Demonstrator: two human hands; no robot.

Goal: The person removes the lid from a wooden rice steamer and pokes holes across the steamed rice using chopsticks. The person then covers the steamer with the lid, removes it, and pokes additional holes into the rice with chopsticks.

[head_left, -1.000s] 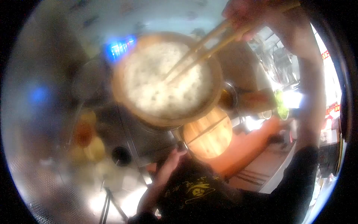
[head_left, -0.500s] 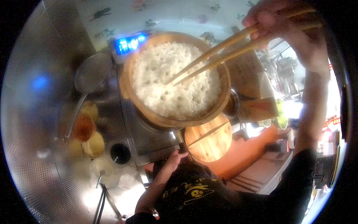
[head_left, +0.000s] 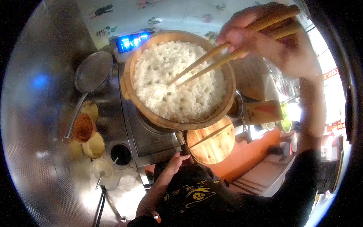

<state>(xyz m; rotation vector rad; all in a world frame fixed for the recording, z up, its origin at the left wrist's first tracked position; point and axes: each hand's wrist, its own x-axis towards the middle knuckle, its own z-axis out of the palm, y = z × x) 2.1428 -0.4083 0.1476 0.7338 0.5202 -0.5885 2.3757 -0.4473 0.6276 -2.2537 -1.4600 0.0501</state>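
Observation:
Long wooden chopsticks (head_left: 212, 60) are held in my right hand (head_left: 261, 41), at the upper right of the view. Their tips are down in the white rice (head_left: 170, 77), whose surface is dotted with small holes. The rice fills a round wooden tub (head_left: 126, 81) over a dark stove top. Below the tub, my left hand (head_left: 176, 162) is closed on a dark handle (head_left: 184, 150) that runs up under the tub. Beside that handle is a round wooden lid (head_left: 217, 145).
A mesh strainer (head_left: 93, 72) lies at the left, above bowls of red (head_left: 83, 128) and yellow contents. A dark pot (head_left: 121, 154) and black tongs (head_left: 101, 204) are lower down. A cardboard box (head_left: 261, 111) stands right of the tub, and a lit blue display (head_left: 132, 41) behind it.
My right hand has shifted left and down along the view, and the chopsticks now lie at a lower angle. Their tips stay in the rice. My left hand keeps its place.

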